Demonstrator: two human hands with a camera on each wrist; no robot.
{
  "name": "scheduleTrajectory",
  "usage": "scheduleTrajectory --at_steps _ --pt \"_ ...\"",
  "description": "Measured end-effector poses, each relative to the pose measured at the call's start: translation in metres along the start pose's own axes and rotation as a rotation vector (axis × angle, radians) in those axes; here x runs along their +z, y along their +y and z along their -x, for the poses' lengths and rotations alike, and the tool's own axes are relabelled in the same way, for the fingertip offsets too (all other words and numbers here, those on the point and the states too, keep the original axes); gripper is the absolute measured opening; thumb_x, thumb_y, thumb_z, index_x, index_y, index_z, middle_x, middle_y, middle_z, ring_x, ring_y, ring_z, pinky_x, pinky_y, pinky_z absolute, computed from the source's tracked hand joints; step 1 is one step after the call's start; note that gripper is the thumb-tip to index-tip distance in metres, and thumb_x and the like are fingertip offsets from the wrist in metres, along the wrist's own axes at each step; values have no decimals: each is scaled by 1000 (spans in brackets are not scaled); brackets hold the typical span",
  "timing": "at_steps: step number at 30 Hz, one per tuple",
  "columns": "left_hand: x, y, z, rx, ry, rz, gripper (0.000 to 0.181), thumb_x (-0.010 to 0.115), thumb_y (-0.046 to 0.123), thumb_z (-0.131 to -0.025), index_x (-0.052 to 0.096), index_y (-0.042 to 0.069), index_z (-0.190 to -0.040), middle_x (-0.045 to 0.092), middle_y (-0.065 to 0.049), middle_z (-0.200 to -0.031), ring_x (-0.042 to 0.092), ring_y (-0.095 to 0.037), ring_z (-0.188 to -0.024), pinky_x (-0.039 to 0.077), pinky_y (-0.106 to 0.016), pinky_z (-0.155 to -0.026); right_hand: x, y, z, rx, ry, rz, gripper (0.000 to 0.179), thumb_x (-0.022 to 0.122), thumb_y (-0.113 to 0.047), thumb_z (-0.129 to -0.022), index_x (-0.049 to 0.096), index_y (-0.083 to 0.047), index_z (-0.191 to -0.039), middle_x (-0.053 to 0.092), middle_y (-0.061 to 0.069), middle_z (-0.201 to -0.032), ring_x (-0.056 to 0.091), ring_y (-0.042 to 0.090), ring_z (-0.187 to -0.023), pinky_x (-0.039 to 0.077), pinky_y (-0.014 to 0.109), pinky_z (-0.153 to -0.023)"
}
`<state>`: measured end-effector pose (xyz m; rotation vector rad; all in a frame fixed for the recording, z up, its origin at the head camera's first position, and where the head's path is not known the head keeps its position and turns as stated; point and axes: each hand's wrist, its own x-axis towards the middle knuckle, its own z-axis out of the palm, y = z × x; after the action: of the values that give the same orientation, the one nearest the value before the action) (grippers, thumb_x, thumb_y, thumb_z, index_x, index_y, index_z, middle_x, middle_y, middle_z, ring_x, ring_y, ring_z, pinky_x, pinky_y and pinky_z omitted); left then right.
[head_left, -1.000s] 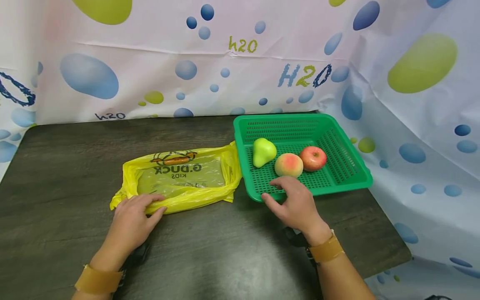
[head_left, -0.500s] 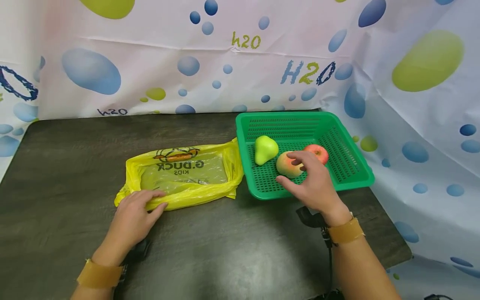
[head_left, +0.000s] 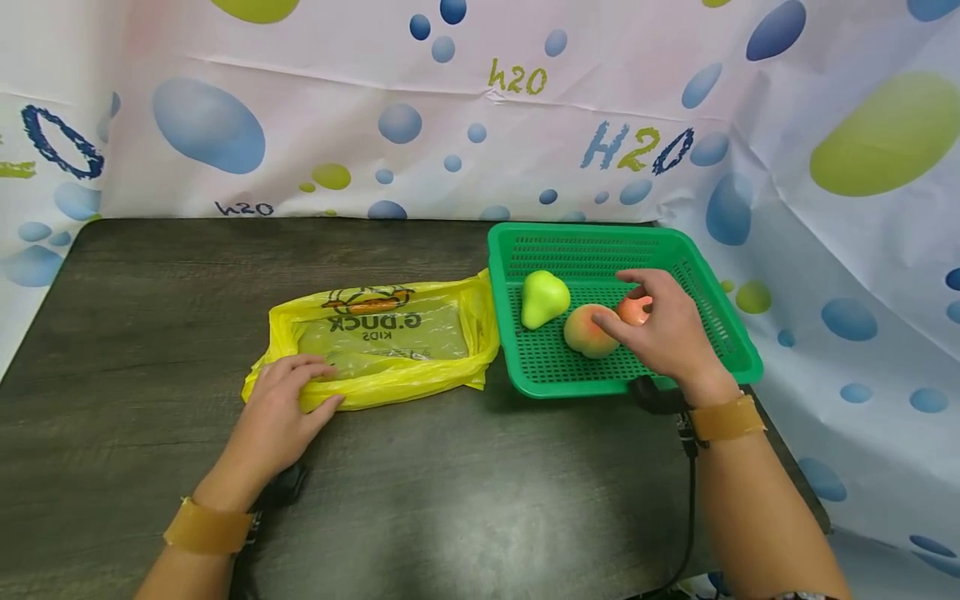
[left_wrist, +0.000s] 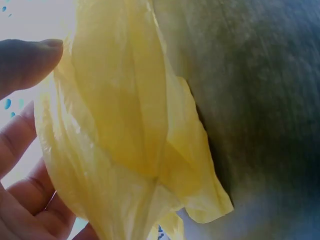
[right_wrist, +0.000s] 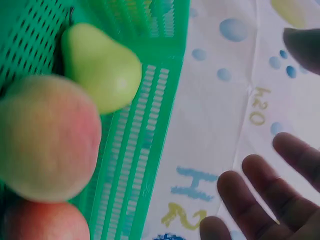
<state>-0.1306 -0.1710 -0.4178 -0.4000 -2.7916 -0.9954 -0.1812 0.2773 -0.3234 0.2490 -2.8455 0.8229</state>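
My left hand (head_left: 281,412) rests at the near left rim of a yellow plastic bag (head_left: 408,379), thumb and fingers spread apart around its edge. In the left wrist view the bag (left_wrist: 115,125) hangs in folds beside the loosely bent fingers (left_wrist: 30,187). Over the green basket (head_left: 570,389) hovers my right hand (head_left: 671,333), thumb and fingers apart, holding nothing. Beneath it lies a red apple (head_left: 633,310), partly hidden by the hand. A peach (head_left: 588,333) sits left of the apple, and a green pear (head_left: 544,298) lies behind the peach.
The dark wooden table (head_left: 420,483) carries the bag and basket side by side, the bag's right end against the basket. A patterned sheet (head_left: 330,100) hangs behind and to the right. A black cable (head_left: 692,508) trails from my right wrist.
My right hand has moved right and farther over the basket, from its near rim past the peach to above the apple. My left hand stays at the bag's rim. The head view has shifted slightly.
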Motion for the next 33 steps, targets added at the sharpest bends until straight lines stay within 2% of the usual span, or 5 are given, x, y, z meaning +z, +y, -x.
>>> scheduleTrajectory --at_steps 6,14,21,26,33 --pt "2 2 0 17 51 30 35 84 0 -82 71 -5 -114 60 -27 -127 50 -48 -120 39 -66 -100 -10 8 -5 59 -10 -27 63 76 -29 -94 53 1 -145 55 24 -139 56 42 -117 46 57 -91" --pt "1 3 6 -13 94 69 41 83 -2 -82 68 -4 -120 54 -27 -137 45 -50 -129 36 -71 -100 -8 21 -21 97 -156 -13 67 75 -35 -95 52 3 -145 51 25 -144 52 43 -124 45 60 -96" --pt "-3 -2 8 -42 140 69 45 85 0 -81 66 -8 -121 48 -31 -141 36 -58 -132 30 -74 -101 -11 22 -31 105 -162 -10 64 75 -33 -95 53 2 -145 50 23 -147 56 44 -124 49 60 -96" --pt "-8 -10 9 -129 73 57 58 86 9 -83 59 -10 -130 32 -38 -152 21 -64 -139 19 -79 -107 -5 19 -40 101 -215 -4 65 73 -32 -97 50 3 -147 47 24 -149 53 42 -125 47 59 -98" --pt "-7 -14 9 -234 -48 74 75 83 17 -88 43 -13 -144 25 -41 -156 20 -66 -139 22 -78 -107 11 12 -54 92 -266 -31 70 74 -32 -96 45 1 -151 46 21 -153 50 42 -132 47 58 -100"
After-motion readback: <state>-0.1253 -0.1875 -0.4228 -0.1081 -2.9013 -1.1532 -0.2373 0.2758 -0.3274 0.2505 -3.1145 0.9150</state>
